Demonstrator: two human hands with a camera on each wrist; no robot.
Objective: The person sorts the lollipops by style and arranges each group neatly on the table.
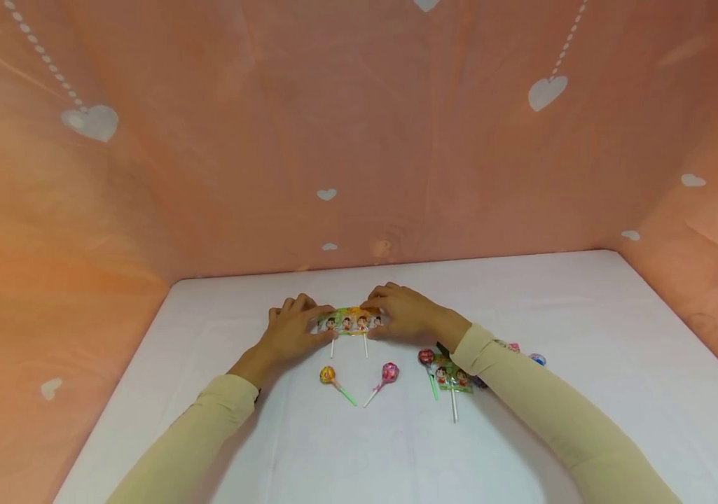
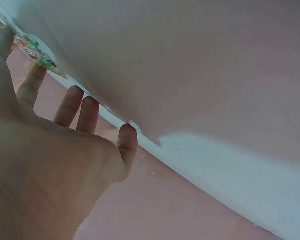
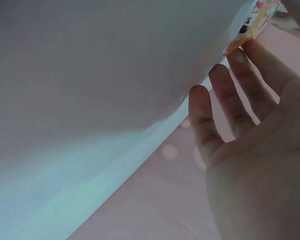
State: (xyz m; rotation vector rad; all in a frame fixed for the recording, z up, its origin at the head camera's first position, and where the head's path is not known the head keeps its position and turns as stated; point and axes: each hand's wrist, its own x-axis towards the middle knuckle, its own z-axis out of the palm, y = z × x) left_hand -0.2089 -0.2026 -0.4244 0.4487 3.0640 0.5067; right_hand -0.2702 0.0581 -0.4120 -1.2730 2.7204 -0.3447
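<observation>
My left hand (image 1: 289,332) and right hand (image 1: 408,313) pinch two flat, white-sticked lollipops in green-and-orange cartoon wrappers (image 1: 349,323), side by side on the white tabletop (image 1: 308,455). Nearer me lie one round yellow lollipop (image 1: 327,374) and one round pink lollipop (image 1: 390,372).

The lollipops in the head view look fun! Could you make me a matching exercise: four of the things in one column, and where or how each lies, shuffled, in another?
Things
1. Yellow lollipop
2. Pink lollipop
3. Dark red lollipop
4. Patterned wrapping with two sticks

Places and states
A. Right next to a patterned wrapper with one stick
B. Between the left hand and the right hand
C. Leftmost of the round lollipops
D. Stick slanting down and to the left

Pairs: 1-C, 2-D, 3-A, 4-B
</observation>
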